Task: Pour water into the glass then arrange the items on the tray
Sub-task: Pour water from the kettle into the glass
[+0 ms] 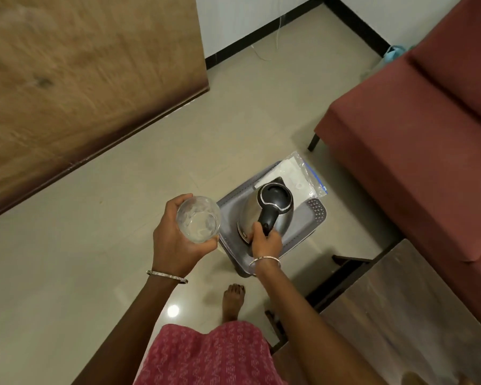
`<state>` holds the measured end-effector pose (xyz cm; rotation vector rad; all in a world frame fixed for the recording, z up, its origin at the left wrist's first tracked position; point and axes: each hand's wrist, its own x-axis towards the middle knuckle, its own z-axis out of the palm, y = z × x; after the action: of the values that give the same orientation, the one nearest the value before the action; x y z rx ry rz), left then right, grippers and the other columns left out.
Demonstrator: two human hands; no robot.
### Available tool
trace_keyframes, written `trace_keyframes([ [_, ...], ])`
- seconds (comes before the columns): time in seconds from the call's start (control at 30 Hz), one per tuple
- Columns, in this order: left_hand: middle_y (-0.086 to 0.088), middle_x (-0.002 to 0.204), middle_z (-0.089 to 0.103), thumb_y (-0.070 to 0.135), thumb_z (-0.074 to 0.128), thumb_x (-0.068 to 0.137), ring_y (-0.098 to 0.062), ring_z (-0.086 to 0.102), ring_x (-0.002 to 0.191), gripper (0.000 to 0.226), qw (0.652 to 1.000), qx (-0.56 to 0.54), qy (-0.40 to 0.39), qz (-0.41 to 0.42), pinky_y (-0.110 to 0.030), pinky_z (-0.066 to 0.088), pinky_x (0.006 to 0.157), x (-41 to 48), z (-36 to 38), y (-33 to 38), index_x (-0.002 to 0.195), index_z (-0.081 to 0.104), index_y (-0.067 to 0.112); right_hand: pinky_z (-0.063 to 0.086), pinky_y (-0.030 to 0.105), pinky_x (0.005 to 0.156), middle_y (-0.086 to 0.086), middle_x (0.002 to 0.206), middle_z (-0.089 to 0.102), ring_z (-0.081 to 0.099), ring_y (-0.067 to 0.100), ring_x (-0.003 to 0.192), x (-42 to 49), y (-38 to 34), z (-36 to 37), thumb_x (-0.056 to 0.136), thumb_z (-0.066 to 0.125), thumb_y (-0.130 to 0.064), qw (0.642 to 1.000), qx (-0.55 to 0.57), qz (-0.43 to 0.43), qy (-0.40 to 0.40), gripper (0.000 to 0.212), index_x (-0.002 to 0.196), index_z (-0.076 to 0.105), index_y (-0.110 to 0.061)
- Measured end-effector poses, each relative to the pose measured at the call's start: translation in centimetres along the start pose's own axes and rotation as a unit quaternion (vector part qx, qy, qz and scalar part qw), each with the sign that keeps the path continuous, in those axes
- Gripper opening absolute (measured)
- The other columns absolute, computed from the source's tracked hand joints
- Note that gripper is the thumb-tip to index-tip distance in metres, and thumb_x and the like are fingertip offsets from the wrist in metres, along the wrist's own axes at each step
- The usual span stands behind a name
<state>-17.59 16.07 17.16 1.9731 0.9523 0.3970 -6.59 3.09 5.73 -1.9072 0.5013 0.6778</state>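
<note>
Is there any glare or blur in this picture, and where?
Head view: a bright glare spot lies on the floor near the foot; the wooden panel at upper left is smeared by blur; the kettle and the glass look fairly sharp.

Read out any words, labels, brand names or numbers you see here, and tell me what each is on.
Nothing in this view can be read as text.
Kettle: a small dark mark near its base, too blurred to read.
Plastic bag: no legible print.
Glass and tray: no markings show.
</note>
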Motion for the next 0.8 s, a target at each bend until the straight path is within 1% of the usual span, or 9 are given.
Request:
trace_keyframes([
  [0.1, 0.033, 0.11, 0.054, 0.029, 0.091, 0.047, 0.011, 0.054, 0.099, 0.086, 1.0, -0.002, -0.019, 0.006, -0.008, 0.045, 0.083, 0.0, 0.1, 0.6, 0.119, 0.046, 0.04, 0.055, 0.037, 0.065, 0.017, 0.069, 0.068, 0.064, 0.029, 0.067, 0.5, -1.5, -2.8, 0.08, 0.062, -0.028, 0.998, -0.032, -0.055, -0.007, 0.029, 0.076, 0.065, 0.0],
  [0.17, 0.036, 0.11, 0.054, 0.033, 0.09, 0.046, 0.015, 0.053, 0.099, 0.085, 1.0, -0.006, -0.026, 0.005, -0.002, 0.042, 0.081, -0.2, 0.2, 0.9, 0.118, 0.045, 0.043, 0.052, 0.031, 0.058, 0.016, 0.067, 0.068, 0.065, 0.028, 0.065, 0.3, -2.3, -4.4, 0.082, 0.062, -0.024, 0.994, -0.05, -0.094, -0.009, 0.024, 0.074, 0.065, -0.002],
  [0.23, 0.034, 0.111, 0.055, 0.039, 0.088, 0.044, 0.015, 0.053, 0.099, 0.085, 0.999, -0.008, -0.035, 0.006, 0.003, 0.04, 0.077, -0.3, 0.2, 1.5, 0.117, 0.045, 0.044, 0.051, 0.034, 0.059, 0.014, 0.065, 0.067, 0.064, 0.028, 0.065, -0.4, -2.9, -6.3, 0.083, 0.063, -0.021, 0.988, -0.074, -0.134, -0.014, 0.02, 0.071, 0.063, -0.004],
  [0.3, 0.032, 0.112, 0.056, 0.042, 0.087, 0.042, 0.011, 0.054, 0.099, 0.085, 0.999, -0.013, -0.046, 0.009, 0.004, 0.04, 0.074, -0.4, 0.2, 1.9, 0.117, 0.045, 0.045, 0.049, 0.033, 0.057, 0.01, 0.061, 0.06, 0.057, 0.023, 0.059, -1.6, -3.6, -8.1, 0.082, 0.065, -0.018, 0.982, -0.079, -0.168, -0.017, 0.02, 0.067, 0.057, -0.007],
  [0.4, 0.028, 0.113, 0.056, 0.039, 0.09, 0.042, 0.002, 0.056, 0.1, 0.088, 0.998, -0.019, -0.059, 0.033, -0.004, 0.042, 0.075, -0.6, 0.3, 2.9, 0.118, 0.046, 0.044, 0.039, 0.021, 0.046, -0.003, 0.053, 0.046, 0.044, 0.008, 0.048, -4.0, -5.5, -11.5, 0.076, 0.065, -0.02, 0.972, -0.064, -0.226, -0.007, 0.026, 0.06, 0.047, -0.011],
  [0.47, 0.022, 0.114, 0.058, 0.032, 0.093, 0.044, -0.006, 0.057, 0.102, 0.088, 0.996, -0.026, -0.064, 0.049, -0.009, 0.043, 0.077, -0.6, 0.5, 3.7, 0.118, 0.047, 0.041, 0.034, 0.022, 0.046, -0.007, 0.05, 0.041, 0.038, 0.008, 0.047, -5.8, -7.4, -13.9, 0.071, 0.063, -0.023, 0.962, -0.06, -0.266, 0.004, 0.026, 0.057, 0.043, -0.012],
  [0.53, 0.019, 0.114, 0.059, 0.027, 0.094, 0.044, -0.008, 0.058, 0.101, 0.087, 0.995, -0.038, -0.066, 0.066, -0.01, 0.042, 0.077, -0.8, 0.8, 5.1, 0.117, 0.049, 0.038, 0.03, 0.024, 0.046, -0.01, 0.048, 0.037, 0.034, 0.008, 0.047, -7.6, -9.2, -16.5, 0.066, 0.061, -0.023, 0.951, -0.058, -0.302, 0.015, 0.025, 0.053, 0.041, -0.015],
  [0.7, 0.021, 0.111, 0.06, 0.024, 0.095, 0.044, -0.005, 0.057, 0.099, 0.085, 0.989, -0.074, -0.083, 0.102, -0.012, 0.042, 0.081, -1.6, 1.2, 8.8, 0.117, 0.051, 0.037, 0.021, 0.021, 0.043, -0.011, 0.044, 0.029, 0.026, 0.004, 0.044, -12.4, -13.4, -23.2, 0.059, 0.062, -0.024, 0.911, -0.059, -0.402, 0.073, 0.025, 0.046, 0.04, -0.027],
  [0.8, 0.019, 0.112, 0.06, 0.025, 0.095, 0.045, -0.001, 0.055, 0.098, 0.085, 0.983, -0.077, -0.094, 0.138, -0.014, 0.043, 0.083, -2.4, 1.4, 11.2, 0.118, 0.052, 0.036, 0.024, 0.02, 0.043, -0.011, 0.044, 0.032, 0.029, 0.005, 0.043, -14.7, -15.3, -27.0, 0.056, 0.062, -0.025, 0.886, -0.074, -0.45, 0.087, 0.019, 0.047, 0.046, -0.024],
])
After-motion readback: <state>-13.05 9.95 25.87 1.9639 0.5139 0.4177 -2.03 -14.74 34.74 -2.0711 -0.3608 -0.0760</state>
